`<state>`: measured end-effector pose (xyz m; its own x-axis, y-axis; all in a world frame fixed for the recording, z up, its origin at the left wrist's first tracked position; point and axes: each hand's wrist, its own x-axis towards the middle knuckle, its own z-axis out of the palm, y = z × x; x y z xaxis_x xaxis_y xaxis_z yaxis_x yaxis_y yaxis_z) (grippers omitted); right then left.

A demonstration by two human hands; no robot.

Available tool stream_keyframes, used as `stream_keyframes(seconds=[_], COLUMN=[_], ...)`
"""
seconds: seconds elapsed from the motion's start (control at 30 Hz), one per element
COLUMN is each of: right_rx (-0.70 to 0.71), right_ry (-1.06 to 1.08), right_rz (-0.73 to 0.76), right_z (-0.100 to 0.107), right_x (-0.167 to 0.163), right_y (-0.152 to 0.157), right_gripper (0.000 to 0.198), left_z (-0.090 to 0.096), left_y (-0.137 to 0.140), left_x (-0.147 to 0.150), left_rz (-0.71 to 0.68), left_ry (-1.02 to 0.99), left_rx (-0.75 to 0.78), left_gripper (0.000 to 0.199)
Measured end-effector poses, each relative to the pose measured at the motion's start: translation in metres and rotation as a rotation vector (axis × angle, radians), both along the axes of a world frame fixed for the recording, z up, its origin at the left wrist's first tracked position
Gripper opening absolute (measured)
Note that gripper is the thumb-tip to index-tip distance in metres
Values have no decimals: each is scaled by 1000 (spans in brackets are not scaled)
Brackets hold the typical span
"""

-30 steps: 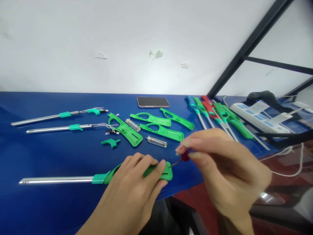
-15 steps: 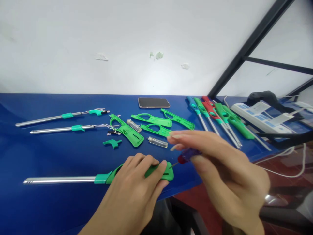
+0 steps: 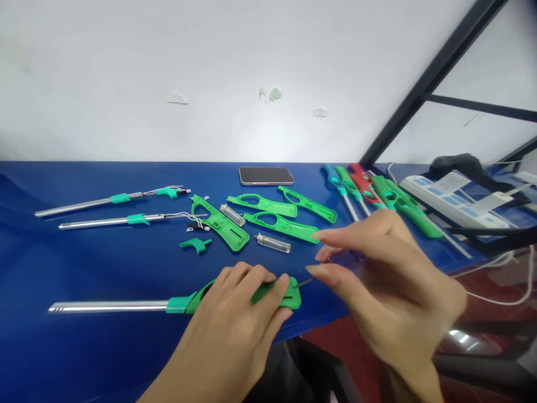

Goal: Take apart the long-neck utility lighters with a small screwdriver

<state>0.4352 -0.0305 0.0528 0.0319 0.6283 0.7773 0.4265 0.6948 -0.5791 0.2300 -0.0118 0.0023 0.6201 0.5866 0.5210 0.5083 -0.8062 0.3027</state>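
My left hand (image 3: 239,319) is wrapped over a green long-necked lighter (image 3: 293,299), pressing it to the blue table; its metal tube (image 3: 109,306) points left. In my right hand (image 3: 390,285) is a small screwdriver (image 3: 305,281), its thin shaft reaching the end of the lighter's handle. The screwdriver's grip is mostly hidden by my fingers and blurred. Behind my left hand lie an open green handle half (image 3: 229,232), a clear fuel tank (image 3: 272,243) and a teal trigger (image 3: 196,244).
Two metal tubes with wires, one the upper tube (image 3: 90,206), lie at left. More green handle halves (image 3: 289,227) and a phone (image 3: 266,176) lie behind. Several whole lighters (image 3: 364,187) and a white power strip (image 3: 453,201) are at right, beside a black metal frame (image 3: 432,84).
My right hand has shifted its fingers around the screwdriver, and the tool's grip is now more covered. My left hand still holds the lighter; the whole view has shifted slightly.
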Motion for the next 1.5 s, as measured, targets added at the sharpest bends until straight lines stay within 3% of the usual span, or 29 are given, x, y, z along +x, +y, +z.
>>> stream_keyframes(seconds=[0.07,0.17,0.27,0.37,0.43,0.6,0.7,0.83,0.93,1.0,1.2,1.37,1.5], right_rx=[-29,-107,-14,66,47,-69,-61,90,29,-33,21,-89,35], right_ry=[-32,25,175,209,158,105,165,144,42,44,34,42,87], right_rz=[3,98,161,104,73,258,212,132,122,128,45,122,31], right_z=[0,-2,-6,-9,-10,-12,-13,-11,-10,-9,-5,-5,-7], right_x=[1,-1,-10,-16,-16,-6,-5,-6,-4,-4,-2,-1,-4], right_y=[-1,0,5,11,12,7,8,12,10,7,5,2,5], right_gripper=[33,44,49,41,37,41,42,37,31,37,40,41,43], left_z=[0,0,1,2,2,1,2,3,2,1,1,1,0], left_y=[0,-1,0,0,0,0,1,1,1,1,0,-1,-1], left_x=[0,-1,-1,-1,-1,0,0,0,0,0,-1,-1,-1], left_rz=[5,4,0,-3,4,1,-2,-13,-5,-3,-9,-15,-10], left_ry=[5,14,20,-7,-29,-22,-17,-21,-28,-31,-13,-20,-32], left_rx=[-7,-17,-6,-6,6,-13,-7,-25,-42,-32,-49,-40,-43], left_gripper=[26,26,28,28,27,28,27,28,27,25,27,25,25])
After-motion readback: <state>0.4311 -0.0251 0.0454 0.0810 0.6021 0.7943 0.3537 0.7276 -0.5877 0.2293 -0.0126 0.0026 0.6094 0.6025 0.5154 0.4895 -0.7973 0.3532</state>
